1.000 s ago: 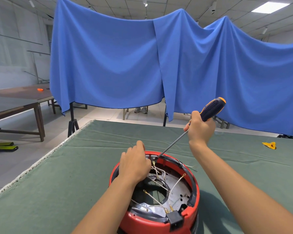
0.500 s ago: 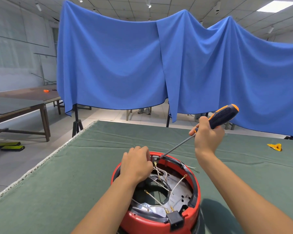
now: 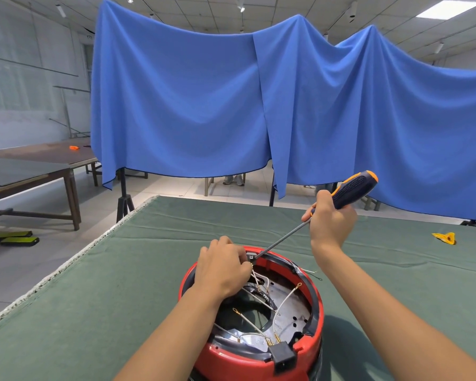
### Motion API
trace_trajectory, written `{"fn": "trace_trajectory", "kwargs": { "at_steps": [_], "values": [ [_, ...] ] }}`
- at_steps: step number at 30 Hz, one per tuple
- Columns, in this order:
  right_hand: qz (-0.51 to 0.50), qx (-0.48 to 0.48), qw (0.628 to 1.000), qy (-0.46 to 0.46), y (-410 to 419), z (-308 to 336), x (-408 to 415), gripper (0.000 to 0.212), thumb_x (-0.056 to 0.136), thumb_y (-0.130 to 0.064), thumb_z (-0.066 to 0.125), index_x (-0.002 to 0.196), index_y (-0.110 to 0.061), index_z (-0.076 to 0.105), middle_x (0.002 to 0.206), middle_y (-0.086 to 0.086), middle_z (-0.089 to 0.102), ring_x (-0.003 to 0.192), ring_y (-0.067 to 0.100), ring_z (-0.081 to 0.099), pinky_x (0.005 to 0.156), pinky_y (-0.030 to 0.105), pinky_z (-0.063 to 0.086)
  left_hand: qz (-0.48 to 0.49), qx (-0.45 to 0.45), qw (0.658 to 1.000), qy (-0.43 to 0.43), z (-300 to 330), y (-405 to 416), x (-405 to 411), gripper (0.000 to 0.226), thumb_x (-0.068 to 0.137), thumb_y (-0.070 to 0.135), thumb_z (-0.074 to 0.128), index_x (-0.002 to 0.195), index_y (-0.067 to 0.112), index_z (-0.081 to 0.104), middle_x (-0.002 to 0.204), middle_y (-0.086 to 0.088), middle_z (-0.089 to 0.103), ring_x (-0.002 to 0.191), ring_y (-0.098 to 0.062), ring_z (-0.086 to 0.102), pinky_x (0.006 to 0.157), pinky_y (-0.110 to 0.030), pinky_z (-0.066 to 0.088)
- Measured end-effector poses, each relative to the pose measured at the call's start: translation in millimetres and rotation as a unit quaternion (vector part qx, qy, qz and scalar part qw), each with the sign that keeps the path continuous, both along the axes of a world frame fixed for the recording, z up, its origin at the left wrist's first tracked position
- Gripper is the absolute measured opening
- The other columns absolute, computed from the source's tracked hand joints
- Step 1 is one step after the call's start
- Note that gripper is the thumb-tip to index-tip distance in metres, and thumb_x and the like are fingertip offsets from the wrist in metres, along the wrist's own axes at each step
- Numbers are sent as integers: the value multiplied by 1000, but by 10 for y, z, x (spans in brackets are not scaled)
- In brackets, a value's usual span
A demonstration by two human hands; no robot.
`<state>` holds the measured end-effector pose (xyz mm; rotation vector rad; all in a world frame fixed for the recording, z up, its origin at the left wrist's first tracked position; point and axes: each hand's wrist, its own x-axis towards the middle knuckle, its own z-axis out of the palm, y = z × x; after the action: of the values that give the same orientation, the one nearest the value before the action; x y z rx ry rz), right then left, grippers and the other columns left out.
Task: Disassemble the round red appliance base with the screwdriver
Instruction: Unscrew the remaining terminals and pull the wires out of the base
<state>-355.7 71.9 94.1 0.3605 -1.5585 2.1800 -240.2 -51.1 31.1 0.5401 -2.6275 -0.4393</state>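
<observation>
Left hand (image 3: 222, 270): you've curled it tighter, pinching the wires (image 3: 254, 276).
Right hand (image 3: 331, 219): you're gripping the screwdriver (image 3: 313, 214), tip now seated at the red base (image 3: 259, 350) rim.
Meaning: probably loosening that terminal screw.

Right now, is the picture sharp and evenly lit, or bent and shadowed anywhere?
Head view: sharp and evenly lit by ceiling panels; wide-angle bending curves the table edge and the curtain; a soft shadow falls right of the base; faint glare on its metal inside.
</observation>
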Motion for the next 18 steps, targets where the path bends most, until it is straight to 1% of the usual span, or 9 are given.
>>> {"fn": "trace_trajectory", "kwargs": {
  "at_steps": [3, 5, 9, 13, 16, 18],
  "values": [
    [-16, 12, 1000, -13, -34, 37, -48, 26, 75, -13, 50, 52, -11, 39, 30, -2, 42, 29, 11, 44, 37, 15, 37, -6, -17, 1000, -16, -35, 21, -12, 26, 84, 49, 51, 90, 29, 68, 110, 4, 50, 109, -17, 43, 93, -35, 30],
    [-25, 19, 999, -29, -47, 54, -86, 27, 78, -13, 51, 53, -11, 40, 29, -2, 43, 28, 9, 43, 36, 15, 36, -8, -23, 999, -23, -51, 40, -21, 28, 83, 54, 53, 89, 30, 67, 112, 4, 48, 112, -16, 39, 94, -35, 27],
    [-21, 17, 998, -55, -38, -3, -111, 27, 78, -12, 52, 55, -12, 38, 28, -3, 40, 28, 12, 39, 34, 15, 32, 0, -26, 1000, -11, -49, 70, -21, 22, 81, 48, 59, 87, 29, 67, 112, 3, 47, 113, -17, 39, 96, -35, 27],
    [-9, -38, 996, -83, 44, -29, -87, 16, 77, -16, 52, 65, -11, 44, 30, -2, 43, 31, 12, 41, 37, 17, 34, 2, -24, 1000, 3, -28, 83, -16, 16, 81, 41, 60, 85, 28, 69, 112, 4, 48, 113, -17, 40, 97, -36, 28],
    [-10, -76, 992, -98, 159, 19, -76, 17, 69, -25, 51, 62, -12, 44, 32, -2, 45, 34, 14, 41, 39, 19, 30, -18, -35, 999, -2, -34, 100, -25, 16, 82, 40, 60, 84, 28, 71, 120, 5, 48, 118, -17, 37, 98, -36, 26],
    [-10, -107, 988, -108, 247, 20, -49, 20, 68, -27, 52, 59, -12, 42, 33, -1, 47, 32, 15, 38, 37, 17, 27, -37, -58, 998, -13, -35, 123, -26, 16, 81, 40, 60, 84, 29, 72, 127, 6, 46, 121, -17, 35, 100, -37, 24]
  ]
}}
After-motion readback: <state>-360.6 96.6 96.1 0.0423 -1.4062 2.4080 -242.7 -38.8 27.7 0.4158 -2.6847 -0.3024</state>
